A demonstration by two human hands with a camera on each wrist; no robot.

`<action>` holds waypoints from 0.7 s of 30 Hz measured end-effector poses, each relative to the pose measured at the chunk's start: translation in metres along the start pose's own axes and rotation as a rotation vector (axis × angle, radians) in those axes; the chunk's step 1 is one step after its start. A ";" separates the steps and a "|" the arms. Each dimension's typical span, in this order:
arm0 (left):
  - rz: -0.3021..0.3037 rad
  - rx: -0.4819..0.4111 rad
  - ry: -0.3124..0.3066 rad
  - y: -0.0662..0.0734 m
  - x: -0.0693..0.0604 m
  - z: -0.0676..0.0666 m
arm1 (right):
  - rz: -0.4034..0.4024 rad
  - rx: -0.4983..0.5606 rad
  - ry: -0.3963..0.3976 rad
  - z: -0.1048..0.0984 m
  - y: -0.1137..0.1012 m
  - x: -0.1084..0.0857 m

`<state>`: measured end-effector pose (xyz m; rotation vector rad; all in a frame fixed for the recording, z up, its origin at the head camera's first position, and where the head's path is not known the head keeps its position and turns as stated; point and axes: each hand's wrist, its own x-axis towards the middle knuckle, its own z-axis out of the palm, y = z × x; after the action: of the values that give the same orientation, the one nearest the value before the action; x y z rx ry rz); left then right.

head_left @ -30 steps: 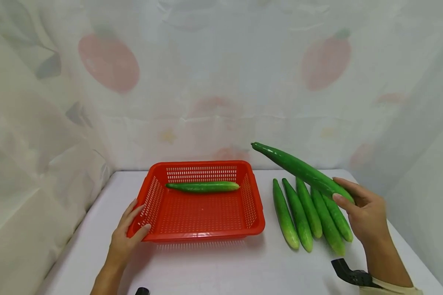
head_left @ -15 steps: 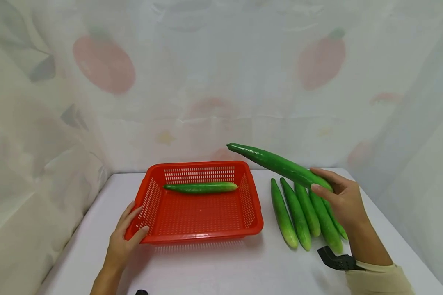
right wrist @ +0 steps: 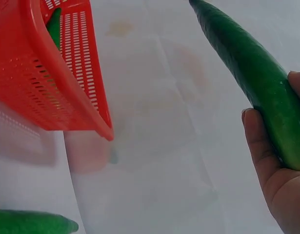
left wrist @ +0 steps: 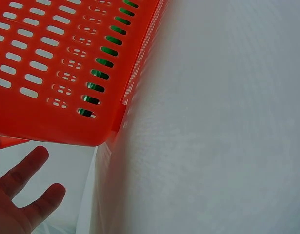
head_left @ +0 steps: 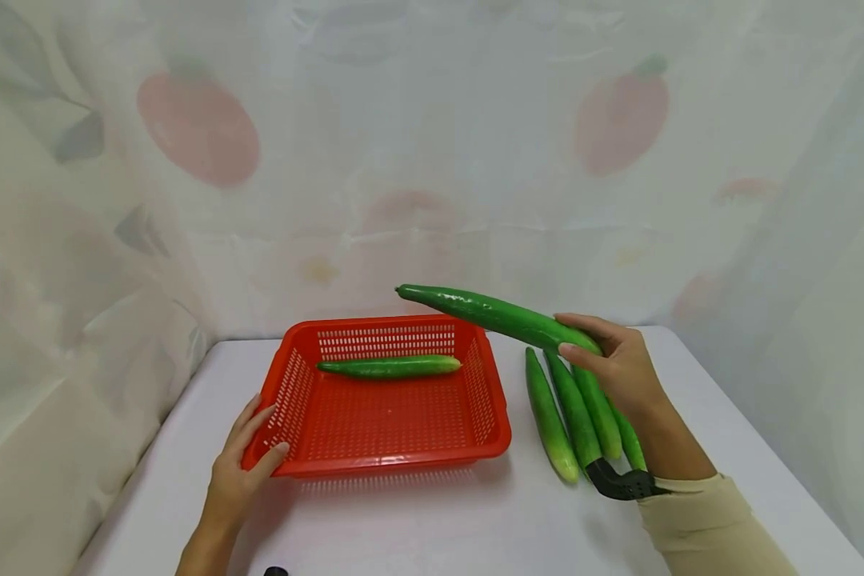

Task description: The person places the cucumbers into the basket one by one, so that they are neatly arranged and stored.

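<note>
My right hand [head_left: 622, 364] grips the pale, thicker end of a long green cucumber [head_left: 486, 312], thumb on the near side and fingers behind. The cucumber [right wrist: 252, 68] is tilted, its thin tip pointing left above the back right of a red plastic basket [head_left: 389, 462]. A second cucumber [head_left: 389, 366] lies crosswise inside, along the back wall. At the basket's front left corner rests my left hand [head_left: 234, 480], its thumb and a fingertip over the rim. Two fingers [left wrist: 47, 202] extend apart, just beyond the basket's edge, in the left wrist view.
Several cucumbers [head_left: 547, 424] lie side by side on the white table [head_left: 432, 528] right of the basket, partly hidden by my right arm. A printed white sheet [head_left: 403, 160] hangs behind the table, with more sheeting at both sides. Black wrist mounts [head_left: 619, 482] show near the wrists.
My right hand has carried the cucumber leftward from above the row to over the basket's back right, and the cucumber now tilts less. My left hand stays at the basket's corner.
</note>
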<state>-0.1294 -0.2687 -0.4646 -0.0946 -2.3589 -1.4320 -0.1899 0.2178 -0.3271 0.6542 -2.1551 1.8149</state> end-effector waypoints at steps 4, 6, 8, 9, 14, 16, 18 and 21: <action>-0.002 -0.003 -0.002 -0.001 0.000 0.000 | 0.016 -0.036 -0.035 0.007 0.000 0.008; -0.001 -0.006 -0.002 -0.001 0.000 0.000 | 0.025 -0.048 -0.049 0.010 0.000 0.011; 0.001 -0.009 -0.001 -0.001 0.001 0.000 | 0.039 -0.050 -0.060 0.013 0.002 0.014; 0.003 -0.011 -0.001 -0.001 0.001 0.001 | 0.041 -0.051 -0.065 0.015 0.003 0.016; 0.011 -0.010 0.008 -0.001 0.003 0.001 | 0.039 -0.050 -0.091 0.025 0.004 0.024; 0.013 -0.008 0.011 -0.001 0.003 0.000 | 0.041 -0.039 -0.106 0.030 0.005 0.028; 0.016 -0.005 0.013 -0.001 0.003 0.000 | 0.044 -0.022 -0.121 0.035 0.005 0.033; 0.016 -0.009 0.013 -0.002 0.003 0.000 | 0.055 -0.007 -0.142 0.042 0.006 0.040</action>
<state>-0.1324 -0.2696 -0.4651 -0.1057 -2.3358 -1.4321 -0.2240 0.1700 -0.3222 0.7502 -2.2901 1.8384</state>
